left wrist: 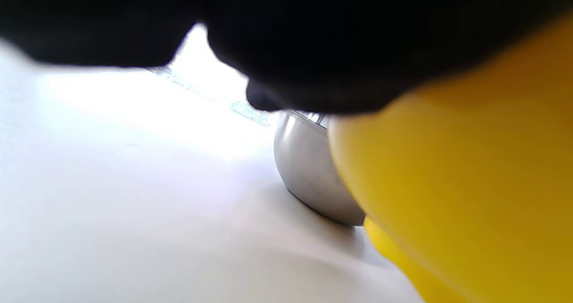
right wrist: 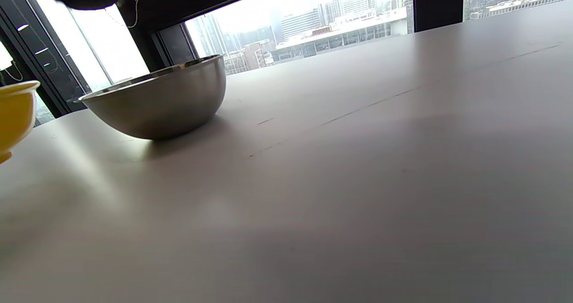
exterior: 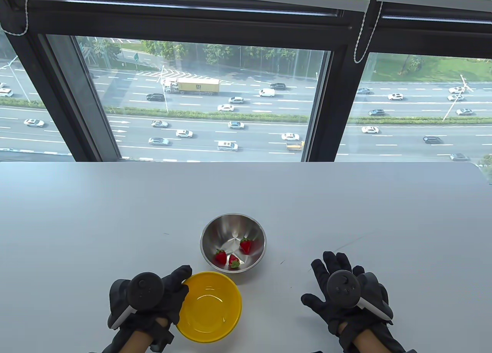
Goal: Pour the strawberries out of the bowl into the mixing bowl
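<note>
Table view shows the left hand (exterior: 148, 299) wrapped around the near-left side of the yellow bowl (exterior: 209, 307), thumb over the rim, so it holds the bowl where it can be tipped or set down beside the steel mixing bowl (exterior: 233, 242). The two bowls sit just beside each other near the counter's (exterior: 115, 214) front edge, a short reach for a pour. The yellow bowl looks empty and level, its glossy inside showing only a reflection; whether it rests on the counter or is held slightly off it I cannot tell. Three strawberries (exterior: 234, 255) lie in the mixing bowl: red, with small green tops, two toward the near wall and one closer to the middle. That suggests the pour is done and the bowl is being put back.

The right hand (exterior: 344, 291) lies flat on the counter well to the right, fingers spread wide, holding nothing, probably parked clear of the work. From the left wrist view the yellow bowl's wall (left wrist: 456, 173) fills the right side, with the steel one close behind it.
</note>
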Action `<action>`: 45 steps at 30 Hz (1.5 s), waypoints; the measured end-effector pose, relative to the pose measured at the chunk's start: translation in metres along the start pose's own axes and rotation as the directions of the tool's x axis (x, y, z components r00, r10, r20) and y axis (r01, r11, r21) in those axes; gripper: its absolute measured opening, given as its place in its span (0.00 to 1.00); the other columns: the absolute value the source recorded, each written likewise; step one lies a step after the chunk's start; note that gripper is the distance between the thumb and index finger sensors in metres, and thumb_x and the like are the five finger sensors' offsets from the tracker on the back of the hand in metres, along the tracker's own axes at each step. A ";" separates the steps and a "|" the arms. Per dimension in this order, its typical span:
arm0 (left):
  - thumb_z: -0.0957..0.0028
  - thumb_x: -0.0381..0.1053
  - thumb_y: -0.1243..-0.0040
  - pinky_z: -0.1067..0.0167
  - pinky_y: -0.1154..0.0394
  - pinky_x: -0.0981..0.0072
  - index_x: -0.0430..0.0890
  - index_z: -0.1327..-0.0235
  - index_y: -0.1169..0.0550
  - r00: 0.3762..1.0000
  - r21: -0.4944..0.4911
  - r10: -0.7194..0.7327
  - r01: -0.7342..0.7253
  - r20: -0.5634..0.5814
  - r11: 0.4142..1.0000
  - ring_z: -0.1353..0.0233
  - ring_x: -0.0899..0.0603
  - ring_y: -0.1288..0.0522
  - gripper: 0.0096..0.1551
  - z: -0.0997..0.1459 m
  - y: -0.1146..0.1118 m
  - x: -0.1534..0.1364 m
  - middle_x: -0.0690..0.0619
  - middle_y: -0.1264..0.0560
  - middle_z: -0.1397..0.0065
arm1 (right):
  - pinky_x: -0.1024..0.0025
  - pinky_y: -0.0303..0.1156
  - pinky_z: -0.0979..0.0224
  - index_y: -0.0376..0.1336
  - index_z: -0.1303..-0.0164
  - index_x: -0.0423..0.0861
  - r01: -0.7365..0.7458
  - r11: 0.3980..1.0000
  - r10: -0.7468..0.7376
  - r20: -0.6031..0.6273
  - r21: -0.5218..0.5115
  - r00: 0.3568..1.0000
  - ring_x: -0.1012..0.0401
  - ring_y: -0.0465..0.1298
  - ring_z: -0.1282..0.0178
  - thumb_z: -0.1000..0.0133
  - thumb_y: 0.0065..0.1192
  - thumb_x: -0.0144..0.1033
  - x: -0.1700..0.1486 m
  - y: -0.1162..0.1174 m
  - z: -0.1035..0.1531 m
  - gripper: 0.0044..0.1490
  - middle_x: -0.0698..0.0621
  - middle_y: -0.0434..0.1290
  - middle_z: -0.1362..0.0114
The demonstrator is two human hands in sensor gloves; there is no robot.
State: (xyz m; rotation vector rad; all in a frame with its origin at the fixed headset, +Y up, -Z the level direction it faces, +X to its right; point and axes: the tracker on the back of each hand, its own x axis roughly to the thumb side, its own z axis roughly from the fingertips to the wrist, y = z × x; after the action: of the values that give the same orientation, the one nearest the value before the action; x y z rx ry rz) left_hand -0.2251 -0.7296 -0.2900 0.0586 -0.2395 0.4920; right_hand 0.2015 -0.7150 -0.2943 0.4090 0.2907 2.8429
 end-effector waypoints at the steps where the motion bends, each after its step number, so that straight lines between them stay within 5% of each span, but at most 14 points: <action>1: 0.55 0.52 0.33 0.90 0.12 0.70 0.50 0.37 0.23 1.000 -0.002 -0.004 0.004 0.006 1.000 0.84 0.60 0.13 0.30 0.000 -0.001 0.000 0.51 0.12 0.60 | 0.25 0.33 0.27 0.39 0.20 0.50 0.000 1.000 0.000 0.000 0.000 1.000 0.38 0.33 0.17 0.52 0.51 0.69 0.000 0.000 0.000 0.58 0.42 0.30 0.16; 25: 0.55 0.53 0.36 0.84 0.11 0.67 0.52 0.36 0.25 0.995 -0.095 -0.102 0.101 -0.001 0.990 0.79 0.58 0.12 0.30 -0.003 -0.021 -0.007 0.53 0.13 0.57 | 0.25 0.33 0.27 0.39 0.20 0.50 0.002 1.000 -0.002 -0.003 0.014 1.000 0.38 0.33 0.17 0.52 0.51 0.69 0.000 0.001 0.000 0.58 0.42 0.30 0.16; 45: 0.53 0.60 0.40 0.72 0.11 0.58 0.53 0.31 0.29 0.986 -0.178 -0.158 0.146 -0.056 0.973 0.67 0.50 0.10 0.35 -0.003 -0.023 -0.019 0.53 0.15 0.43 | 0.25 0.33 0.27 0.39 0.20 0.50 0.002 1.000 -0.002 -0.007 0.023 1.000 0.38 0.33 0.17 0.52 0.51 0.69 -0.001 0.001 -0.001 0.58 0.42 0.30 0.16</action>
State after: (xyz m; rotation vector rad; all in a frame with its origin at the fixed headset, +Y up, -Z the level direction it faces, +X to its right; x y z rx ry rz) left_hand -0.2297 -0.7586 -0.2978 -0.1089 -0.2071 0.3180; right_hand 0.2016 -0.7162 -0.2948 0.4037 0.3252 2.8421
